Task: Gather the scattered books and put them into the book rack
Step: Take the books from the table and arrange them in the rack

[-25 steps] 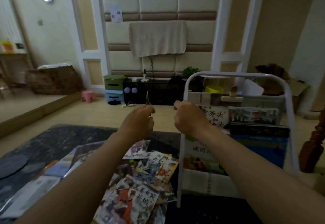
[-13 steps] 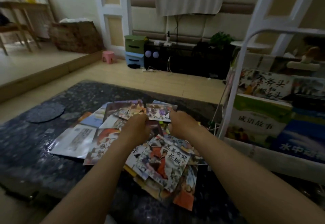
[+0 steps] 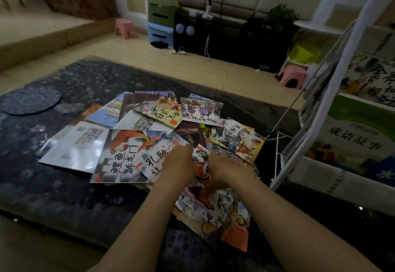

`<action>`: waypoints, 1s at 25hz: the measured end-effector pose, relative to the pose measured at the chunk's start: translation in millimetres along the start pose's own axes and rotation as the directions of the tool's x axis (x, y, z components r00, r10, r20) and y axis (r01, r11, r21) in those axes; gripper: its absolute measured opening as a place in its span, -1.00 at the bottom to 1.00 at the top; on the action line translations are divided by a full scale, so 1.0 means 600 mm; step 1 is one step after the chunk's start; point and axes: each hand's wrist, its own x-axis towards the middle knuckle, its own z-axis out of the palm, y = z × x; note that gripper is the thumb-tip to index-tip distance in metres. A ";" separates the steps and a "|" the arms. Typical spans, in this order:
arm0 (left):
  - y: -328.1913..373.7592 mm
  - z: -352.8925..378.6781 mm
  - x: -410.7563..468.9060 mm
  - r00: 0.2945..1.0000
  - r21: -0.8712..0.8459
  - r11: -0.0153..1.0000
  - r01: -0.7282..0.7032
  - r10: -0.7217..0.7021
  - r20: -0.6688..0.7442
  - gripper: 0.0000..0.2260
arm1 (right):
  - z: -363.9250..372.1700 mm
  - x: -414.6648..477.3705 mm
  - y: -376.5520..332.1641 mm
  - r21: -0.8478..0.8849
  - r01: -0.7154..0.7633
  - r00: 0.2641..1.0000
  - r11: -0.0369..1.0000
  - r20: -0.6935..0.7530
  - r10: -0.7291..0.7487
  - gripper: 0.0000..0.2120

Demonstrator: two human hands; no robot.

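I am at the gathering step: nothing from the heap is in the book rack [image 3: 320, 171] yet by my hands, and the scattered picture books [image 3: 149, 122] lie overlapped at all angles on the middle of the table [image 3: 53, 197], reaching toward its right end. My left hand [image 3: 179, 162] and right hand [image 3: 224, 169] are side by side, backs up, low over the near-right part of the heap. The left is on the book with the big black characters [image 3: 158, 162] and the right is over the orange-splashed cover [image 3: 215, 205]. My fingers are folded under out of sight, so I cannot tell whether either hand has pinched a cover or only rests on it. Next, I judge, I should square a few books into one stack, since these thin glossy covers will likely slide and fan out if lifted loose. Then I carry the stack right to the rack, which stands just beside the heap at the table's right end. It already shows a green-covered book [image 3: 354, 135] in its lower tier. The lowest book's orange corner [image 3: 235, 244] sits close to the table's near edge, so dragging toward me risks a drop. Open dark top lies to the left, between the carp book [image 3: 126, 156] and the round mat [image 3: 32, 100], with room to sweep books together. The rack's slanted white tube [image 3: 310, 126] leans over my path on the right.
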 end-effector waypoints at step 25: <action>0.046 -0.003 0.013 0.998 -0.246 0.968 0.057 -0.046 0.050 -0.86 | 0.036 -0.006 0.025 0.117 0.046 0.988 0.992 -0.155 -0.027 0.19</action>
